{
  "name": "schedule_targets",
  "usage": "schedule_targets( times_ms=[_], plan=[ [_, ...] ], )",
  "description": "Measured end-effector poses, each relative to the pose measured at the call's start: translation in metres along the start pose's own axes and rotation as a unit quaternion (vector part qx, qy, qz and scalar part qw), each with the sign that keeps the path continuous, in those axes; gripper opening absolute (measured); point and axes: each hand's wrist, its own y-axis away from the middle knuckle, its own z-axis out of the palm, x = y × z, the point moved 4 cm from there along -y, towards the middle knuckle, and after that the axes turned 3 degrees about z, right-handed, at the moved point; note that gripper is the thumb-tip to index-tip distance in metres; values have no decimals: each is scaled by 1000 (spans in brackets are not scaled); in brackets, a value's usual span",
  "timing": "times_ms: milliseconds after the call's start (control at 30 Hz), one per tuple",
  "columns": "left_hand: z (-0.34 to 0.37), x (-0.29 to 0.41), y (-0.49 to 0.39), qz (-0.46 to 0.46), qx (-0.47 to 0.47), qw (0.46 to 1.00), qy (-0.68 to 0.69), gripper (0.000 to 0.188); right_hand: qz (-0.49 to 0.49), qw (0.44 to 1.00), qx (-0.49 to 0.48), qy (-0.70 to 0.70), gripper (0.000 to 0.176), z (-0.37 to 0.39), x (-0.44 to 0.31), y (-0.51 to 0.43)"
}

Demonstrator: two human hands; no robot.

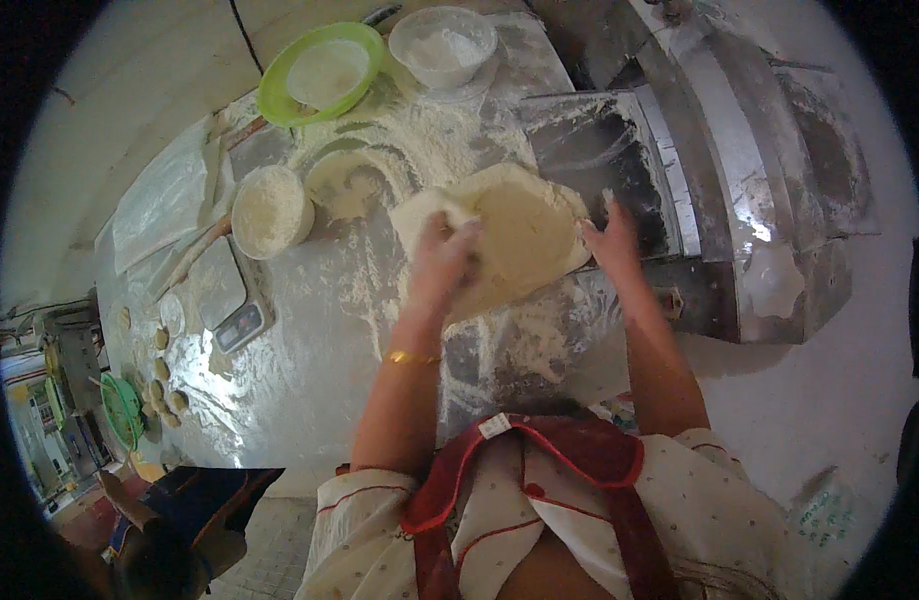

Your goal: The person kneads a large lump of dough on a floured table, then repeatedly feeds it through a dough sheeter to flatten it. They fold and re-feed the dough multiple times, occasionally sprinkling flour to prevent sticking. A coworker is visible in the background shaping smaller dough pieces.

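A flattened sheet of pale dough [531,232] lies on the floured metal table, its far right part reaching the dark feed plate of a machine. At its left end, my left hand [446,251] has its fingers curled on a raised, folded-over flap of the dough. The flap's underside and some of the fingertips are hidden. My right hand [615,236] is at the right edge of the sheet, thumb against the rim and fingers spread apart over the plate. Loose flour [429,146] is scattered behind the dough and around it.
A metal dough-rolling machine [729,172] with its dark plate [579,139] stands right. Left are a flour bowl [270,214], rolling pin [197,251], digital scale [242,326] and several small dough pieces [159,386]. A green basin [321,71] and clear tub [442,49] stand behind; another person [167,540] is lower left.
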Motion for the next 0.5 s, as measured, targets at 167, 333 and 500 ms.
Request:
schedule_targets(
  times_ms=[167, 333, 500],
  plan=[
    [27, -51, -39, -32, 10, 997, 69, 32, 259, 877, -218, -341, 43, 26, -4, -19],
    [16, -41, -43, -57, -34, 994, 91, 30, 228, 738, -330, -543, 32, 2, -130, -17],
    [-65, -26, 11, 73, 150, 985, -40, 36, 75, 792, -503, -338, 31, 24, -217, 32]
  ],
)
